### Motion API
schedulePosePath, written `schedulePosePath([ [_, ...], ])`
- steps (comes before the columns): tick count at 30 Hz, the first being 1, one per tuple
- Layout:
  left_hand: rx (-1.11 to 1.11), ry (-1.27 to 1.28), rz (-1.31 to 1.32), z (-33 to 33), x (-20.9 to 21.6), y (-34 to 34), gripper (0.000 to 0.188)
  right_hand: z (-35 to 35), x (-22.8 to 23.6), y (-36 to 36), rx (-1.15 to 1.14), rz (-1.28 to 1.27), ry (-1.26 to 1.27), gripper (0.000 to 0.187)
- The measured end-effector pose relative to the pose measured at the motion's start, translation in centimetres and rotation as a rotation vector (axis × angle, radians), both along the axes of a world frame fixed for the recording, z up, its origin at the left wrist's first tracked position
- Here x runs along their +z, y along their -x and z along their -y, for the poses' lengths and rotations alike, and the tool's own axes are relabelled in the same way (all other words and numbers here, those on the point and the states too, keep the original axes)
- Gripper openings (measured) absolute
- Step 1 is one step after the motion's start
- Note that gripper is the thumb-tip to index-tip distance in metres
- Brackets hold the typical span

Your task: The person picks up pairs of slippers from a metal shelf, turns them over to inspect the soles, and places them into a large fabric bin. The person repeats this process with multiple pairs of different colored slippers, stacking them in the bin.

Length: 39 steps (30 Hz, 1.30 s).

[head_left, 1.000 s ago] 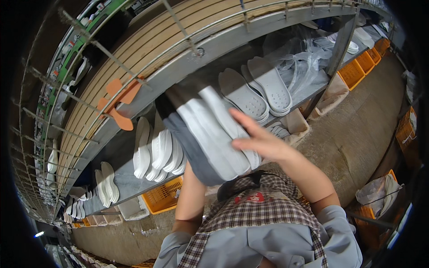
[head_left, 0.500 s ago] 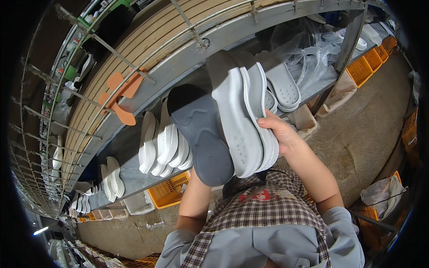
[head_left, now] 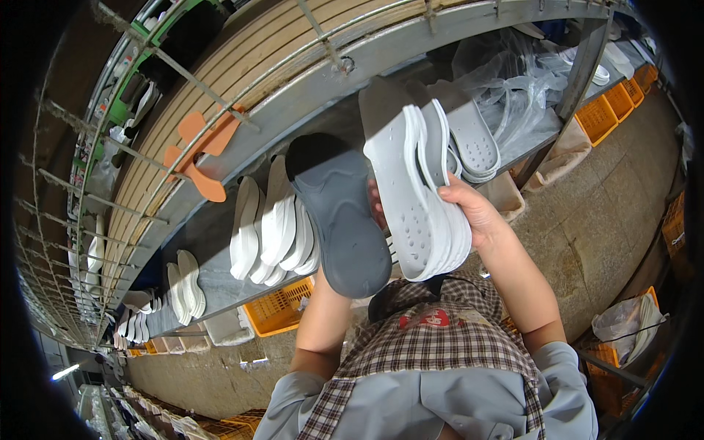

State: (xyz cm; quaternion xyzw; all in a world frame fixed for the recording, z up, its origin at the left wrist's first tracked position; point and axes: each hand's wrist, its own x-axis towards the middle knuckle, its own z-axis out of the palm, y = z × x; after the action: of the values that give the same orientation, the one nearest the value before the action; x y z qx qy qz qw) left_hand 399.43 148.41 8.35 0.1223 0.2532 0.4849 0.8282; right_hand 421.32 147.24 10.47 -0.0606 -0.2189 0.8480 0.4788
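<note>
The dark grey sole (head_left: 341,220) and the stack of pale soles (head_left: 403,205) are held up side by side between the apron (head_left: 411,359) and the shelf (head_left: 217,277), the stack just to the right of the dark sole. Their long axes run nearly parallel, far ends tipped a little leftward, near ends toward the person's waist; a narrow gap separates them lower down, while higher up I cannot tell whether they touch. The left hand (head_left: 377,205) is nearer the dark sole and mostly hidden behind it (only a few fingertips seem to show in the gap), yet it appears to be gripping that sole from underneath. The right hand (head_left: 473,213) clasps the stack by its right edge, thumb on the near face and the other fingers out of sight behind. To the left, white soles (head_left: 277,220) stand bunched on the shelf; beyond the stack sit perforated grey soles (head_left: 473,139), with clear plastic sheeting (head_left: 517,103) farther right. As for markings, the dark sole carries raised curves and the front pale sole small holes, neither with any writing that can be made out. The apron bears a red printed emblem (head_left: 434,317), its lettering too small to read surely.
</note>
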Motion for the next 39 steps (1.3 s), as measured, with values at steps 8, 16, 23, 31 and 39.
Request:
schedulePosePath([
  [8, 0.086, -0.441, -0.605, -1.8, 3.2, -2.0, 0.038, 0.0, -3.5, 1.5, -0.089, 0.497, -0.096, 0.092],
  [16, -0.017, 0.023, -0.270, -2.1, 4.7, -0.8, 0.014, 0.0, -5.9, 0.3, 0.078, 0.013, 0.140, 0.074],
  [23, -0.019, 0.137, -0.142, -1.4, 6.3, -1.1, 0.017, 0.2, -6.8, -0.8, 0.078, 0.024, 0.194, 0.065],
  [31, 0.016, 0.147, 0.008, -1.7, 3.6, 0.1, 0.020, 0.5, -5.6, -0.7, 0.024, 0.072, 0.121, 0.068],
  [39, -0.203, -0.205, -0.393, 0.4, 2.0, -1.2, 0.057, 0.7, -1.5, 1.8, -0.313, 0.755, -0.447, 0.102],
])
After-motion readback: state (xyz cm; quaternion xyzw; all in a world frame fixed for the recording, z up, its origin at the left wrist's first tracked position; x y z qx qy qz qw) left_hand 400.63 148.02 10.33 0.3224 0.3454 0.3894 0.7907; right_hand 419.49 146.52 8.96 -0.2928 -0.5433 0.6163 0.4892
